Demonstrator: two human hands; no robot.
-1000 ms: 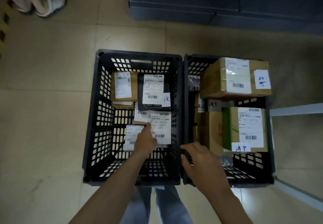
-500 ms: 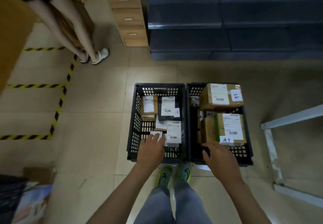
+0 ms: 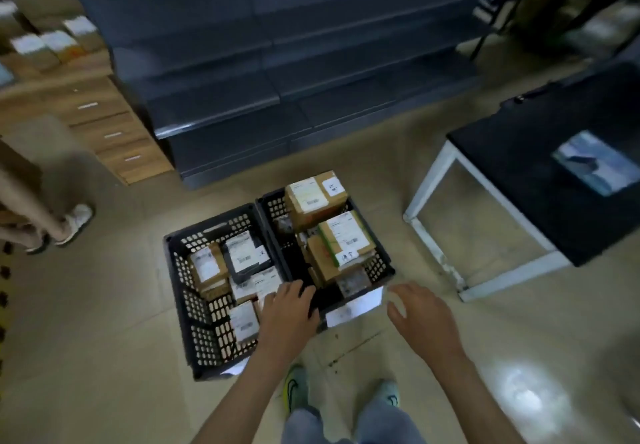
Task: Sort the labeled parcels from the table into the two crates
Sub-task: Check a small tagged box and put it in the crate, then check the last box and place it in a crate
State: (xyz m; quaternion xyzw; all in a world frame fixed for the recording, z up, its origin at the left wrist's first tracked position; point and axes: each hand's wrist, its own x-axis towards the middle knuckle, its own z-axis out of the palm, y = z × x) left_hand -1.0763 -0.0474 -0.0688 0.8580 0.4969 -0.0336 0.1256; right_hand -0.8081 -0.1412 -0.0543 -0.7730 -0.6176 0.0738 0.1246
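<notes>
Dark grey shelving [image 3: 294, 62] lines the far wall; a black-topped table [image 3: 519, 173] stands at right. On the tiled floor two black crates sit touching, side by side: the left crate [image 3: 180, 270] holds small labeled parcels [image 3: 207, 265], the right crate [image 3: 381, 263] is stacked above its rim with larger cardboard parcels [image 3: 315, 197]. The left hand [image 3: 287, 312] hangs over their shared near edge, fingers loosely extended, gripping nothing; the right hand [image 3: 424, 319] hovers spread and empty, just right of the right crate.
</notes>
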